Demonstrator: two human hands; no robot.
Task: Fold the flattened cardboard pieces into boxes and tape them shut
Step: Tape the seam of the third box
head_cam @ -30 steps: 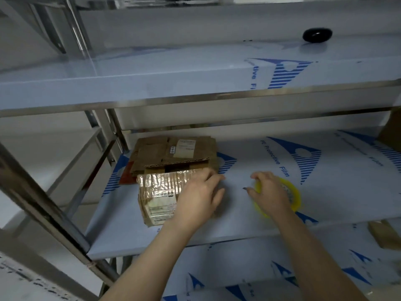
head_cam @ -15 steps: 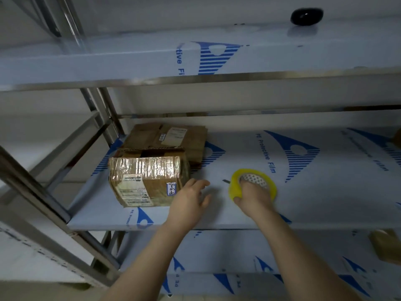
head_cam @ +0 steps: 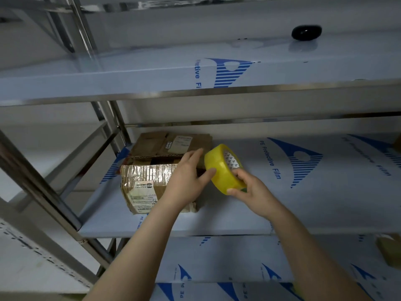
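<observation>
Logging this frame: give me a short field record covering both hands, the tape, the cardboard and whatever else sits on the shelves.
shelf: film-covered, bears the cardboard
box: folded, shiny tape across its front, labels below
flattened cardboard: lies behind the box
tape roll: yellow, tilted, held above the shelf
right hand: grips the tape roll
left hand: in front of the box, fingers straight, thumb tip against the tape roll
black object: on the shelf above, unidentifiable

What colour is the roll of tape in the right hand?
The tape roll is yellow, its inner core white with small triangles; head view.
</observation>
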